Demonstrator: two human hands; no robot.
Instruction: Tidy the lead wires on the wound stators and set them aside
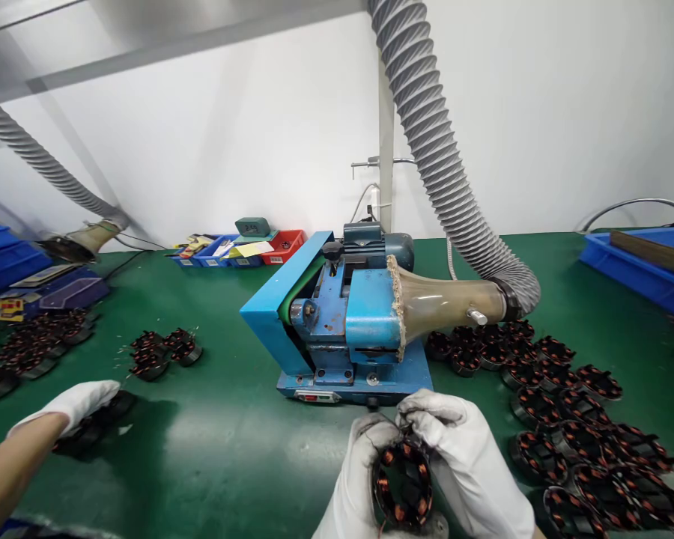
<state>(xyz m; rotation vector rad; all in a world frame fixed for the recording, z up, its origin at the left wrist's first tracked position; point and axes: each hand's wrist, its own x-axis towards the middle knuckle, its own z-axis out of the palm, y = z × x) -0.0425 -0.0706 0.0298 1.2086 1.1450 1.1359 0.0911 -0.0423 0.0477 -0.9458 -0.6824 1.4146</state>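
Observation:
A ring-shaped motor stator (403, 486) with copper windings and black insulation is held upright, its open middle facing me. My left hand (359, 471), in a white glove, grips it around its left side. My gloved right hand (466, 449) is closed in a pinch at the stator's upper edge, fingertips close to those of the left. What lies between the right fingertips is hidden. Both hands are low in the view, just in front of the blue belt grinder (326, 322).
More stators (584, 442) stand in rows at right. Small stator groups (162, 350) lie at left, where a co-worker's gloved hand (79, 408) rests on dark parts. A grey hose (443, 142) runs to the grinder's funnel (449, 299). A blue tray (640, 266) stands far right, small bins (284, 247) behind.

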